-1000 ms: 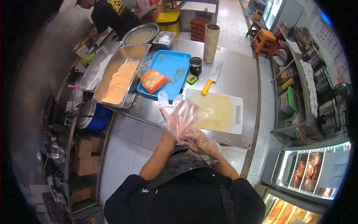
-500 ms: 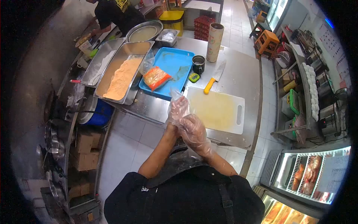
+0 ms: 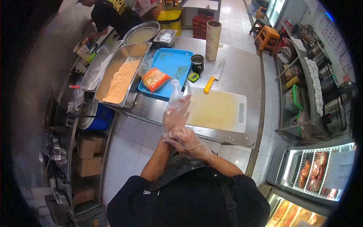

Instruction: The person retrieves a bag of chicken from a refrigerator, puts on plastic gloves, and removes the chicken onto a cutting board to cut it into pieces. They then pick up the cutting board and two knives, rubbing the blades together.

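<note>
My left hand is inside a clear plastic glove, fingers stretched out and the loose glove tips sticking up past them. My right hand, also in clear plastic, closes around the glove's cuff at my left wrist. Just beyond both hands lies a white cutting board with a yellowish surface. A knife with a yellow handle rests above the board's far edge. Left of it are a small green timer and a dark mug.
A blue tray holds an orange-and-clear packet. Metal pans with orange powder and white powder stand to the left. A tall roll stands at the back. A person in black works at the far left.
My right hand has slid down from my left palm to the wrist, drawing the glove's cuff along. My left fingers now reach up straighter inside the plastic. The view has shifted slightly.
</note>
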### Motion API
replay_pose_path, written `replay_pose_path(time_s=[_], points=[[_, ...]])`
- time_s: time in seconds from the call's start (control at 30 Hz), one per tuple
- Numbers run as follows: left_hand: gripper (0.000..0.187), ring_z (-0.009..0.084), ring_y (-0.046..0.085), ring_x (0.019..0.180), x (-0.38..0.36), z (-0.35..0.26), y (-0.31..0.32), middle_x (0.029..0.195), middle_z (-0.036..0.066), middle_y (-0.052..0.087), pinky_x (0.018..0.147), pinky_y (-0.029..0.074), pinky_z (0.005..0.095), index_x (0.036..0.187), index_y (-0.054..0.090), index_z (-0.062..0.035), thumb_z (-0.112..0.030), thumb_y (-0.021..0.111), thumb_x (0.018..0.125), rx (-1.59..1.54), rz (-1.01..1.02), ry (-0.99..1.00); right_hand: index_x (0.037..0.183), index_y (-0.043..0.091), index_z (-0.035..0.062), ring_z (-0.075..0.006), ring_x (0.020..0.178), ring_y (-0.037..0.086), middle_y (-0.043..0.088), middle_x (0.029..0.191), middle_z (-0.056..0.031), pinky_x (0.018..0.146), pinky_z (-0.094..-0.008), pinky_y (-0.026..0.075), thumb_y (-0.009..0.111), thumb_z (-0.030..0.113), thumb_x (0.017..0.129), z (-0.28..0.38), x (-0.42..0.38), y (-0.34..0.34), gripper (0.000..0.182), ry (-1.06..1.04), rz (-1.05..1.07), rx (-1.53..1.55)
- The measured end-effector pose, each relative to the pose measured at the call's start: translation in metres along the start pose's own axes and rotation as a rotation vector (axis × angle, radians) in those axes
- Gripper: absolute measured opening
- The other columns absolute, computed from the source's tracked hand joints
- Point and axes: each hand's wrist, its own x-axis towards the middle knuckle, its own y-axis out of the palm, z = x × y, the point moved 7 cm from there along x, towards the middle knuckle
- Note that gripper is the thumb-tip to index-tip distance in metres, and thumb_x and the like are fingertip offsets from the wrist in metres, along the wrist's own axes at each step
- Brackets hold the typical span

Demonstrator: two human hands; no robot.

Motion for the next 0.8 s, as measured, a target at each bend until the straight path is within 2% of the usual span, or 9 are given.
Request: replay_pose_path(time_s=[0.07,0.1,0.17,0.3,0.47,0.57,0.7,0.77,0.8], points=[[0.06,0.0312,0.018,0.136,0.007,-0.001,0.008,0.15,0.013,0.015,0.109,0.018,0.047,0.139,0.03,-0.0072,-0.036,0.041,0.088,0.789,0.192,-0.021,0.084,0.061,0.0017,-0.0326,0.076,0.059,0.061,0.08,-0.0151,0.068,-0.0384,0.047,0.064,0.006,0.078,-0.004,-0.001,-0.005,0.008,0.027,-0.027,0.038],[0.06,0.0312,0.018,0.136,0.007,-0.001,0.014,0.15,0.013,0.015,0.109,0.018,0.047,0.139,0.03,-0.0072,-0.036,0.041,0.088,0.791,0.197,-0.025,0.085,0.062,0.0024,-0.0321,0.077,0.059,0.062,0.082,-0.0147,0.069,-0.0374,0.048,0.064,0.007,0.079,-0.007,-0.002,-0.007,0.008,0.053,-0.048,0.078],[0.068,0.0218,0.019,0.138,0.003,-0.01,0.028,0.151,0.007,0.017,0.107,0.019,0.0376,0.141,0.026,-0.0083,-0.042,0.045,0.085,0.036,0.17,0.046,0.085,0.062,0.0033,-0.0315,0.077,0.06,0.062,0.082,-0.0141,0.07,-0.0367,0.048,0.063,0.007,0.079,-0.013,-0.003,-0.007,0.007,0.063,-0.041,0.104],[0.075,0.0219,0.019,0.138,0.002,-0.013,0.029,0.151,0.006,0.017,0.108,0.015,0.0399,0.144,0.021,-0.0129,-0.049,0.048,0.084,0.153,0.076,0.092,0.088,0.063,0.0054,-0.0286,0.079,0.06,0.062,0.081,-0.0114,0.072,-0.0361,0.047,0.062,0.006,0.08,-0.027,-0.007,-0.003,0.008,0.136,-0.033,0.222],[0.076,0.0257,0.017,0.137,0.008,-0.013,0.032,0.152,0.003,0.016,0.108,0.011,0.045,0.146,0.013,-0.0262,-0.067,0.034,0.085,0.194,-0.07,0.009,0.088,0.063,0.004,-0.0273,0.079,0.061,0.063,0.083,-0.0111,0.073,-0.0352,0.047,0.062,0.005,0.081,-0.03,-0.007,-0.005,0.007,0.098,-0.028,0.146],[0.076,0.0281,0.019,0.136,0.011,-0.007,0.03,0.151,0.004,0.016,0.108,0.013,0.0455,0.146,0.013,-0.0261,-0.069,0.028,0.085,0.023,0.007,-0.068,0.088,0.063,0.0034,-0.0278,0.078,0.062,0.063,0.082,-0.0125,0.071,-0.0349,0.048,0.064,0.007,0.08,-0.031,-0.006,-0.004,0.008,0.105,-0.033,0.158],[0.076,0.0309,0.018,0.135,0.014,-0.001,0.02,0.151,0.004,0.017,0.107,0.013,0.0468,0.146,0.012,-0.026,-0.07,0.026,0.085,0.082,0.003,-0.098,0.089,0.065,0.0036,-0.029,0.077,0.062,0.063,0.081,-0.0143,0.07,-0.0354,0.048,0.064,0.009,0.081,-0.035,-0.005,-0.006,0.01,0.114,-0.023,0.227],[0.078,0.0346,0.026,0.131,0.016,-0.003,0.005,0.15,0.006,0.021,0.105,0.019,0.0464,0.146,0.009,-0.0254,-0.07,0.026,0.085,0.312,-0.224,-0.021,0.09,0.065,0.0037,-0.029,0.077,0.062,0.064,0.082,-0.0146,0.07,-0.0355,0.048,0.063,0.009,0.081,-0.041,-0.008,-0.006,0.01,0.165,0.018,0.196],[0.078,0.0346,0.026,0.131,0.017,-0.002,0.003,0.15,0.006,0.021,0.105,0.019,0.0464,0.146,0.009,-0.0254,-0.07,0.026,0.085,0.316,-0.232,0.003,0.09,0.065,0.0038,-0.0289,0.077,0.062,0.064,0.082,-0.0148,0.07,-0.0357,0.048,0.062,0.009,0.082,-0.047,-0.007,-0.004,0.01,0.21,0.063,0.161]])
